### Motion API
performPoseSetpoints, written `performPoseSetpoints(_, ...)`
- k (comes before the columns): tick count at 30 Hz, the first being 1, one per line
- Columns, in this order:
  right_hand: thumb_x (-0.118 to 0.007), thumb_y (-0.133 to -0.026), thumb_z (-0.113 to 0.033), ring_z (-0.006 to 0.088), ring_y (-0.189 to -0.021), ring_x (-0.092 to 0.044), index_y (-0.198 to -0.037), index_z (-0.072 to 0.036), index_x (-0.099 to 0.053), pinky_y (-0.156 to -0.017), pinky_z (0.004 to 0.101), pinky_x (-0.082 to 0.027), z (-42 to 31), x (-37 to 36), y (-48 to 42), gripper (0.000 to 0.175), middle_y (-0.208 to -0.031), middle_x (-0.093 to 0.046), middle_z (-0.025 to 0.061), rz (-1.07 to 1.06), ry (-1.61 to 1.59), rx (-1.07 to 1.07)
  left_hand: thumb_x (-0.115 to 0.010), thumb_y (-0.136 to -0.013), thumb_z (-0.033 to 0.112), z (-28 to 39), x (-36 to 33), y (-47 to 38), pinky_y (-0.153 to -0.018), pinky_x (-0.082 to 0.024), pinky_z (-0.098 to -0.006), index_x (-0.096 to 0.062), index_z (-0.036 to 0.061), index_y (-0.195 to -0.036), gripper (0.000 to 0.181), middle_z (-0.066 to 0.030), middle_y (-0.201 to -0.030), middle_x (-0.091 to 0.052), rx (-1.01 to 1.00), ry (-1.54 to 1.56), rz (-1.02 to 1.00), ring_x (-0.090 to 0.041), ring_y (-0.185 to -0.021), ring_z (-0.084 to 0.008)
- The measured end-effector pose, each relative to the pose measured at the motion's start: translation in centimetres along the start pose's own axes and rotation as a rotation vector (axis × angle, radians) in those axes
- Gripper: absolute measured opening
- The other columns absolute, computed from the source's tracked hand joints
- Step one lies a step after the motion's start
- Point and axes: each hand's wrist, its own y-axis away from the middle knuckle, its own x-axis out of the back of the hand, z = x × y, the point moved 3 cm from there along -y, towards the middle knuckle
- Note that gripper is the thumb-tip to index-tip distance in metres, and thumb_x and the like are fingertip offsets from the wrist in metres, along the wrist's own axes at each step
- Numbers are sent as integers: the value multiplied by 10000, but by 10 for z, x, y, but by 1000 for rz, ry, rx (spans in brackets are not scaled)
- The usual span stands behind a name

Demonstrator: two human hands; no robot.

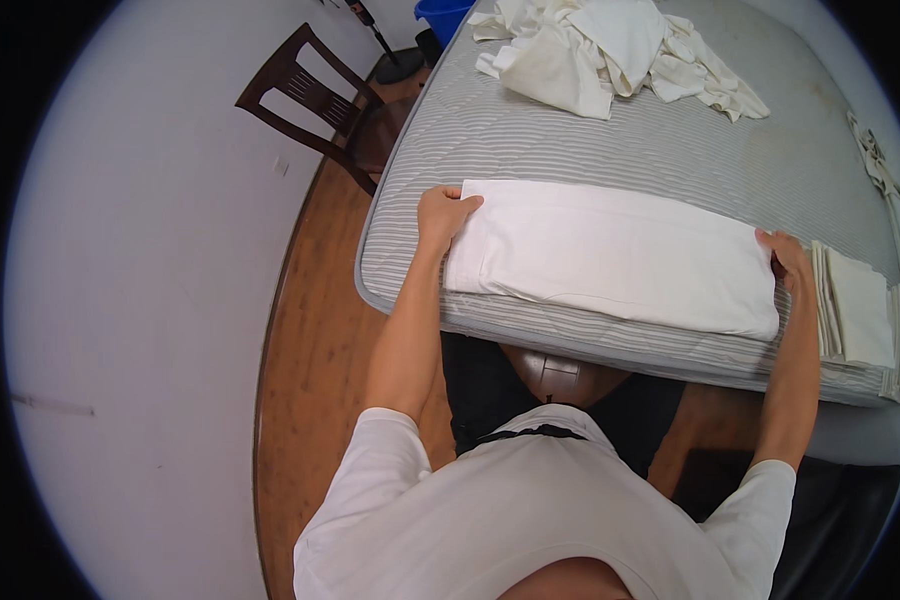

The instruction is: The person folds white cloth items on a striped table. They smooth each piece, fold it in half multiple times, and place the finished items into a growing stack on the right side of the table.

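Observation:
A white cloth point(615, 255), folded into a long strip, lies across the near part of a striped mattress point(420, 202). My left hand point(444, 217) pinches its far left corner, the thumb on top and the fingers partly hidden behind. At the opposite end, my right hand point(786, 255) grips the far right corner, with some fingertips tucked out of sight. Low creases run along the cloth's near edge. Just right of my right hand stands a stack of folded cream cloths point(855, 307).
Crumpled cream cloths point(592, 52) are heaped at the mattress's far side. A dark wooden chair point(322, 105) stands left of the mattress, near a blue bin point(444, 19) and a black round stand base point(399, 66). Another thin cloth point(874, 157) lies along the right edge.

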Motion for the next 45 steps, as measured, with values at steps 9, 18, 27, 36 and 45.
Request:
performPoseSetpoints(9, -827, -909, -270, 168, -774, -535, -880, -90, -634, -740, 351, -494, 17, 4, -1, 266, -858, -620, 45, -80, -164, 58, -902, -767, 234, 5, -11, 7, -890, -549, -437, -687, 96, -1202, 504, -127, -1101, -756, -144, -437, 143, -718, -1013, -300)
performPoseSetpoints(18, -782, -920, -84, 179, -787, -624, -965, -53, -676, -748, 351, -560, 4, -11, 21, 120, -905, -685, 67, 9, -150, 81, -821, -828, 89, 11, -23, 34, -756, -536, -444, -651, 107, -1236, 443, -84, -901, -695, -464, -458, 248, -694, -899, -296)
performPoseSetpoints(27, -794, -903, -69, 173, -770, -630, -982, -51, -684, -736, 341, -565, 3, -12, 20, 137, -898, -693, 64, -12, -123, 77, -802, -824, 60, -4, -24, 41, -724, -546, -398, -693, 34, -1251, 441, -93, -868, -717, -592, -281, 357, -700, -788, -267)
performPoseSetpoints(36, -796, -900, -66, 174, -767, -617, -964, -52, -683, -734, 344, -558, 6, -10, 17, 130, -888, -687, 63, -16, -124, 87, -801, -878, 221, 4, -3, 10, -586, -448, -373, -671, -15, -650, 353, -77, -596, -617, -58, -32, 135, -541, -546, -193)
performPoseSetpoints(45, -807, -913, -131, 178, -861, -626, -1153, -26, -704, -812, 318, -538, 9, -8, 20, 282, -998, -708, 67, 23, -215, 80, -811, -871, 287, 12, 10, 26, -568, -429, -372, -638, -10, -607, 434, -61, -558, -566, -34, -276, 98, -505, -530, -165)
